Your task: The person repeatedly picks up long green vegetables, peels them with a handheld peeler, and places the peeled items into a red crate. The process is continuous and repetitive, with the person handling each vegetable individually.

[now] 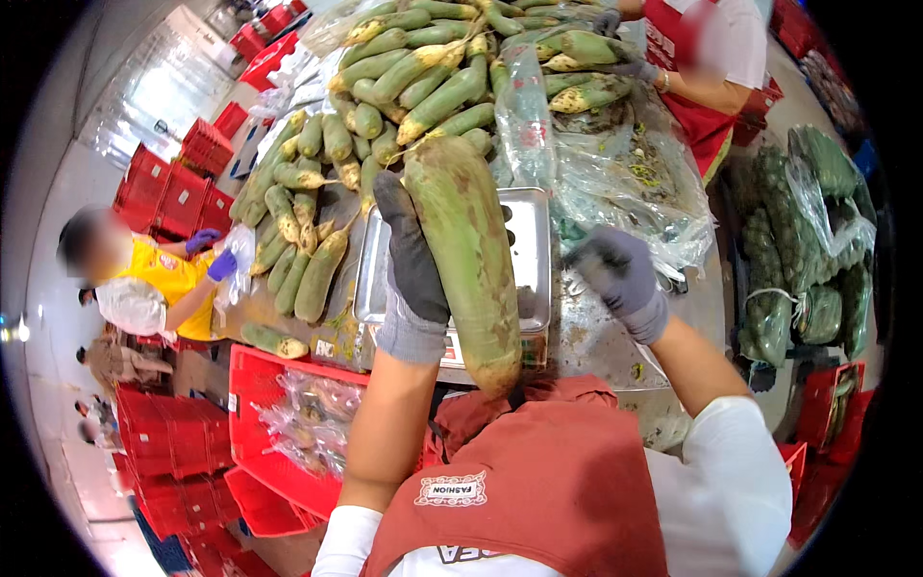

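Note:
My left hand point(411, 260), in a grey glove with a dark palm, is closed round the side of a large green radish point(463, 260). The radish stands nearly lengthwise in front of me, its skin smeared with brown soil. Behind and partly hidden by it lies a shiny metal tray point(531, 308). My right hand point(623, 279), gloved alike, is to the right of the tray over the metal table point(601, 337). Its fingers are blurred, and I see nothing held in them. Beyond my hands a big heap of green radishes point(423, 87) covers the table.
Clear plastic sheeting point(615, 173) lies at the right. A red crate point(252, 399) with plastic bags stands below left. One co-worker in a yellow apron point(159, 279) is at the left, another in red point(673, 87) at far right. Bagged green produce point(793, 260) is stacked rightward.

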A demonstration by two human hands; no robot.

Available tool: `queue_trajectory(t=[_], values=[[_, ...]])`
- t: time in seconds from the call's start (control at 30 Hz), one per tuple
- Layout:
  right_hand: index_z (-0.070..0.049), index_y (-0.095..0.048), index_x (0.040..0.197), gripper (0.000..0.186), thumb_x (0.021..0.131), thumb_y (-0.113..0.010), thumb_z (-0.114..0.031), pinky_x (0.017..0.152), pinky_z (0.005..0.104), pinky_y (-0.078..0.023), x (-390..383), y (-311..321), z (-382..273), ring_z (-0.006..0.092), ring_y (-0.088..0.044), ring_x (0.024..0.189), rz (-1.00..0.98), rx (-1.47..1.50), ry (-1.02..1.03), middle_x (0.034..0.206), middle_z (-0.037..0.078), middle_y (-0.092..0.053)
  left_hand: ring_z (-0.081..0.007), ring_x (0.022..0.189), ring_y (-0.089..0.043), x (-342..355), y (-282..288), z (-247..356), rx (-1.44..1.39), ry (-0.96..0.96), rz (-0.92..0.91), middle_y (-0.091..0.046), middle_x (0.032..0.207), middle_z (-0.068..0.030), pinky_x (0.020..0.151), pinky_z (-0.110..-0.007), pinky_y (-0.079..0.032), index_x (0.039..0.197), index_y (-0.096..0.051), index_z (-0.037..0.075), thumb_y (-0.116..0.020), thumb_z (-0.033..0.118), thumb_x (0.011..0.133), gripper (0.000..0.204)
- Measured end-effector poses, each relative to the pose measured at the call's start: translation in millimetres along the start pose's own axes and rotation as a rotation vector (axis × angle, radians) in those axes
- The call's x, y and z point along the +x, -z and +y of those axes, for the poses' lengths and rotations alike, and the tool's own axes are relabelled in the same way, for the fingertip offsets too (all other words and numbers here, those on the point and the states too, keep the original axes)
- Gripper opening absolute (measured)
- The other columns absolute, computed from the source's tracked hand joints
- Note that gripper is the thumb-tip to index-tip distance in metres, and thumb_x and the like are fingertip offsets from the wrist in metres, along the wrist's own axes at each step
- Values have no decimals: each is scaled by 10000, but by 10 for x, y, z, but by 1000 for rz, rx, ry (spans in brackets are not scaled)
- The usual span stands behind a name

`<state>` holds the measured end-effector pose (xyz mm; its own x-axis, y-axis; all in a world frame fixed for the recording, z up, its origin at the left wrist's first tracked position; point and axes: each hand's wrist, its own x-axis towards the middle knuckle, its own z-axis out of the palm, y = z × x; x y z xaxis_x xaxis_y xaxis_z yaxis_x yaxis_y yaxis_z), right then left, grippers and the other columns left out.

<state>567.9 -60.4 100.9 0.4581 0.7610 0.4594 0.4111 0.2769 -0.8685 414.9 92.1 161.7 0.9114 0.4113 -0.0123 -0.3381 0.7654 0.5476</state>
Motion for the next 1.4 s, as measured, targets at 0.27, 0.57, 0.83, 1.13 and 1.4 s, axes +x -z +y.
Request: queue_trajectory(t=[0.27,0.57,0.83,1.13,1.4], values=[[4,-503,920,300,788,-647,-224,638,277,-425,-756,168,877,138,-488,741,79,37,-803,793,64,-523,-339,787,-591,-86,494,119,-113,-268,57,-591,924,-177,686,-454,-505,1110,-492,56,-413,715,717,772],[15,-475,1127,436,896,-452,-354,714,241,-444,-78,-363,-98,138,-547,833,-416,542,-528,945,78,-573,-359,874,-559,-255,954,148,-185,-435,128,-559,994,-203,780,-499,-463,1154,-454,75,-409,736,691,808],[33,-364,1239,673,725,-685,-257,861,258,-403,126,-1277,-393,159,-487,1021,-794,368,-632,1126,98,-503,-271,921,-538,-828,1122,117,-125,-590,555,-548,1017,-101,817,-393,-455,1148,-461,97,-377,686,765,708],[-27,-525,1034,317,837,-556,-274,615,259,-483,482,-2498,1036,174,-560,735,-798,1288,-1454,833,52,-570,-338,1046,-430,-3160,2143,-801,1532,-388,1731,-481,1113,-169,890,-409,-363,859,-619,78,-643,243,736,207],[-64,-497,1071,479,720,-701,-317,744,384,-455,1325,-4347,593,233,-524,851,-558,888,-1081,912,86,-558,-343,963,-491,-3717,2293,-1304,1396,222,2196,-532,1041,-167,797,-442,-405,984,-592,108,-538,445,775,400]])
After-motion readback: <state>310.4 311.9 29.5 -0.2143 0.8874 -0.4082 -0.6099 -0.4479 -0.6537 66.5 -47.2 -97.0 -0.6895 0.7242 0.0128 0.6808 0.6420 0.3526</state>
